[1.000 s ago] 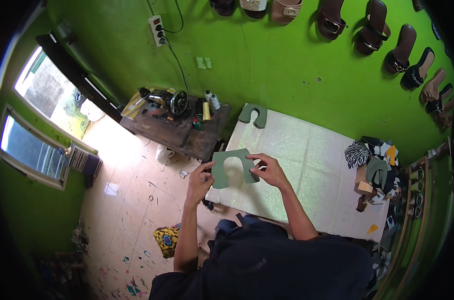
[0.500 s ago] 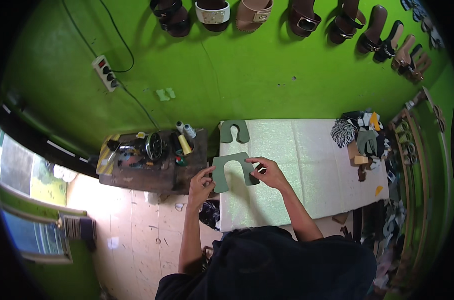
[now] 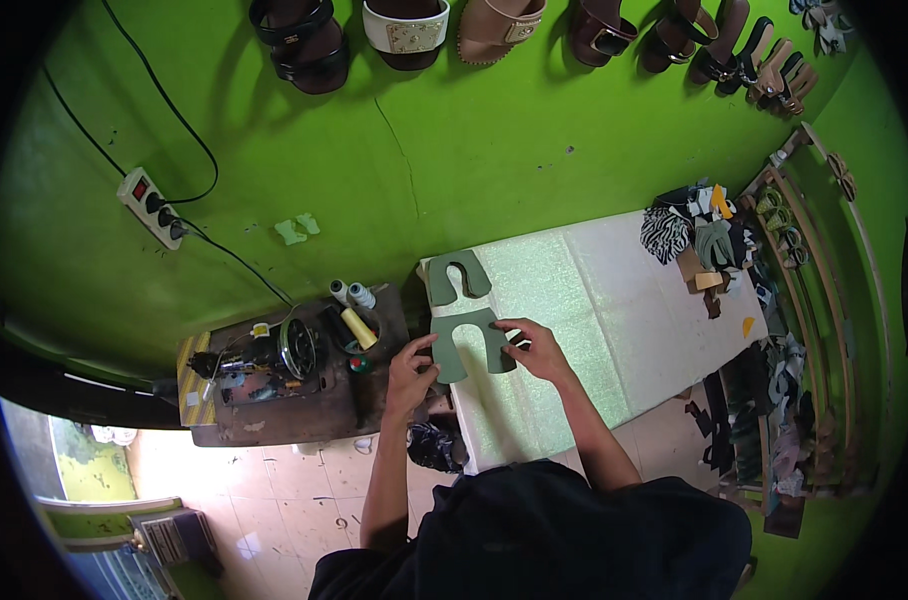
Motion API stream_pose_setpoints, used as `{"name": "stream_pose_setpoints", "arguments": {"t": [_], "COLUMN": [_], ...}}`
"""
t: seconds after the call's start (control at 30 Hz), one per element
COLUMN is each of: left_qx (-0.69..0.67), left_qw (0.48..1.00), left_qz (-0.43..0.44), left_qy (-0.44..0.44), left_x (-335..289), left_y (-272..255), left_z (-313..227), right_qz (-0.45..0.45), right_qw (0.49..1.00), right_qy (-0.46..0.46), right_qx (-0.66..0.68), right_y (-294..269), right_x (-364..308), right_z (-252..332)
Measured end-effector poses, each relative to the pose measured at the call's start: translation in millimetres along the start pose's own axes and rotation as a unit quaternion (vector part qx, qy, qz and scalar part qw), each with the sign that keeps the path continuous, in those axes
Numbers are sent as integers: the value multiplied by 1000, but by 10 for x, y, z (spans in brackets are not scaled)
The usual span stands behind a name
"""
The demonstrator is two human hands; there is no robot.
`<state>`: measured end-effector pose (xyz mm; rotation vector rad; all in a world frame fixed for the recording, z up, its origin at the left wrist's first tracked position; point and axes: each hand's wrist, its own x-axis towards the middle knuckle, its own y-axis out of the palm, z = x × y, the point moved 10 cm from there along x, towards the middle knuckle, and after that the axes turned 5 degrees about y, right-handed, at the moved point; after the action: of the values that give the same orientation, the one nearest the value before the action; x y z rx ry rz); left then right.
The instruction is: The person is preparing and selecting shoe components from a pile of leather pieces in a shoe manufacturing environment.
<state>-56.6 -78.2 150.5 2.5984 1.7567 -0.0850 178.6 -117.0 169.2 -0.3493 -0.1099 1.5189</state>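
Note:
Between my hands is a flat green U-shaped piece [image 3: 452,345], its curved opening toward me, held up over the left end of the white-covered table. My left hand [image 3: 410,376] pinches its left leg at the outer edge. On the opposite leg, the fingers of my right hand [image 3: 530,350] grip the outer edge. Just beyond lies a small stack of matching green U-shaped pieces [image 3: 442,279] at the table's far left corner. Whether the held piece is one layer or more, I cannot tell.
Left of the table stands a dark worktable with a sewing machine [image 3: 274,352] and thread cones [image 3: 358,328]. Fabric scraps [image 3: 714,245] heap at the table's far right. Sandals [image 3: 406,30] hang on the green wall below a shelf-like row; a power strip [image 3: 150,208] is mounted at left.
The whole view has tilted and shifted with my head. Both hands keep their hold on the green piece, which now sits closer to the stack.

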Motion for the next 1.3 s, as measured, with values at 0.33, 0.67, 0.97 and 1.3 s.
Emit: {"name": "stream_pose_setpoints", "arguments": {"t": [0.33,0.67,0.97,1.3], "left_qx": [59,134,199,252], "left_qw": [998,990,979,967], "left_qz": [-18,-16,-27,-21], "left_qy": [19,40,-24,-32], "left_x": [907,1818,2164,2217], "left_y": [-155,-161,-245,-173], "left_z": [396,883,1367,1503], "right_qz": [-50,-95,-96,-93], "right_qw": [998,995,992,982], "right_qy": [-30,-15,34,-11], "right_qx": [-21,-36,-81,-164], "right_y": [-57,-147,-38,53], "right_x": [837,1742,2147,2234], "right_z": [-205,-702,-1187,-1285]}}
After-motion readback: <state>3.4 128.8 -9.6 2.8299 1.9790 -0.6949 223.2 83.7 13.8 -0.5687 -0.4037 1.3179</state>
